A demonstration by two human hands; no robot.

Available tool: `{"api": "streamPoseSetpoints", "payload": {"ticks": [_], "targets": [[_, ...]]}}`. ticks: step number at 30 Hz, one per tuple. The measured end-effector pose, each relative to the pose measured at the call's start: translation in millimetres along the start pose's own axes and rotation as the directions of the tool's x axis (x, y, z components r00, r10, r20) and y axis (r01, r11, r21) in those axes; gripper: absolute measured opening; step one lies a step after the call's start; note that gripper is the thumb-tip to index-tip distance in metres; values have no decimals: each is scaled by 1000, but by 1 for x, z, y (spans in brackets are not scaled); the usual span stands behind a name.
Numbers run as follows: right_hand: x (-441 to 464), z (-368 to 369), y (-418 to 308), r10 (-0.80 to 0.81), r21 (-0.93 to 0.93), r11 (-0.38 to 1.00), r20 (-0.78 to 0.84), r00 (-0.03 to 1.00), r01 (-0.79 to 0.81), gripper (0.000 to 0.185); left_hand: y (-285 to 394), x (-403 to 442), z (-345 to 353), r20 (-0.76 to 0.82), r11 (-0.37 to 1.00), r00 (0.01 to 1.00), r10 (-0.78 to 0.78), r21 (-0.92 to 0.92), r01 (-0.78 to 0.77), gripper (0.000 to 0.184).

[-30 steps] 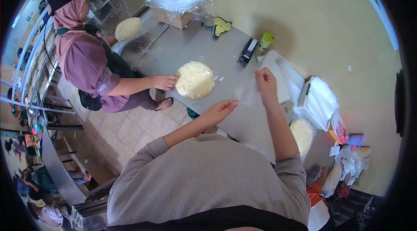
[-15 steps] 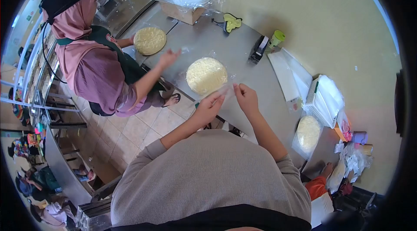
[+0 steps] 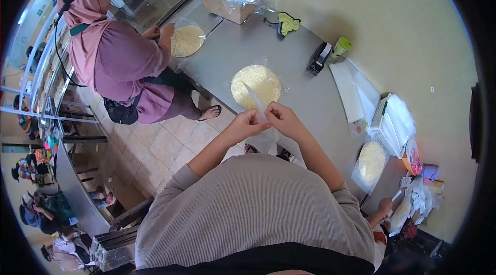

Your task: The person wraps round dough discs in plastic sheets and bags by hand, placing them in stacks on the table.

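Note:
Both hands pinch a clear plastic piece [image 3: 264,140], with a narrow folded end rising above the fingers and a wider part hanging below. My left hand [image 3: 247,124] is closed on it from the left. Close beside, my right hand [image 3: 284,120] grips it near the same spot. Just beyond the hands, a round flat cake [image 3: 252,76] with a pale, grated-looking topping lies on the metal table, clear wrap around its edge. The plastic's tip overlaps the cake in view; whether it touches cannot be told.
A co-worker [image 3: 113,52] stands at the left with both hands by another round cake [image 3: 187,41]. A tape dispenser [image 3: 319,59] and green-lidded container [image 3: 341,46] stand by the wall. To the right are a wrapped cake [image 3: 372,161], a white basket [image 3: 378,120] and another person's hand [image 3: 383,208].
My hands have come together and drawn the plastic back toward my body. The co-worker has turned toward the far cake, which now lies on the table, and pulled a reaching hand back.

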State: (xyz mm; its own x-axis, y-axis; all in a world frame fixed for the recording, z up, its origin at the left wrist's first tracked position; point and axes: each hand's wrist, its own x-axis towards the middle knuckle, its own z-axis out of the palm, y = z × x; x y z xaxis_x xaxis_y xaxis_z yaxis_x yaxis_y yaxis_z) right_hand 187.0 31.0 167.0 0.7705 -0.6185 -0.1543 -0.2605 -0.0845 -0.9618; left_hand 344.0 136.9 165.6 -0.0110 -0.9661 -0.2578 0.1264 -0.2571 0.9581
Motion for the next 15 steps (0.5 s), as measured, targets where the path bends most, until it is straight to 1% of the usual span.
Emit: {"api": "streamPoseSetpoints", "payload": {"ticks": [1,2,4,5,6,8,11,12,13,14,15], "targets": [[1,3,4,-2,49,999,-8,1000,2,14,0,-4,-4,-2,998,999,-39,-43,39,22],[1,6,8,-4,97,995,-16,1000,6,13,-6,-7,-11,-75,988,996,-51,-153,39,22],[-2,5,17,62,311,949,-26,998,-51,13,-25,-14,-33,-212,932,972,-98,-362,15,23],[-4,4,20,96,413,908,-28,995,-76,14,-28,-22,-49,-328,928,936,-128,-373,-4,20],[-5,3,27,140,385,907,109,984,-172,14,-29,-29,-65,-432,924,888,-155,-381,-24,18],[-10,3,47,232,293,890,368,901,-349,15,-20,-40,-79,-641,966,765,-65,-233,-114,14],[-10,13,81,351,473,709,405,844,-522,33,-10,-57,-93,-621,982,765,169,42,-183,15],[0,18,104,460,614,579,297,837,-536,39,-10,-61,-96,-624,978,754,206,154,-140,16],[17,22,133,573,742,438,204,794,-507,46,-10,-64,-99,-624,960,743,243,262,-95,17],[32,22,150,682,849,298,131,719,-437,53,-10,-67,-99,-622,929,731,282,366,-47,18],[44,20,153,706,873,284,89,702,-396,57,-5,-69,-97,-637,925,719,278,379,-23,17]]}}
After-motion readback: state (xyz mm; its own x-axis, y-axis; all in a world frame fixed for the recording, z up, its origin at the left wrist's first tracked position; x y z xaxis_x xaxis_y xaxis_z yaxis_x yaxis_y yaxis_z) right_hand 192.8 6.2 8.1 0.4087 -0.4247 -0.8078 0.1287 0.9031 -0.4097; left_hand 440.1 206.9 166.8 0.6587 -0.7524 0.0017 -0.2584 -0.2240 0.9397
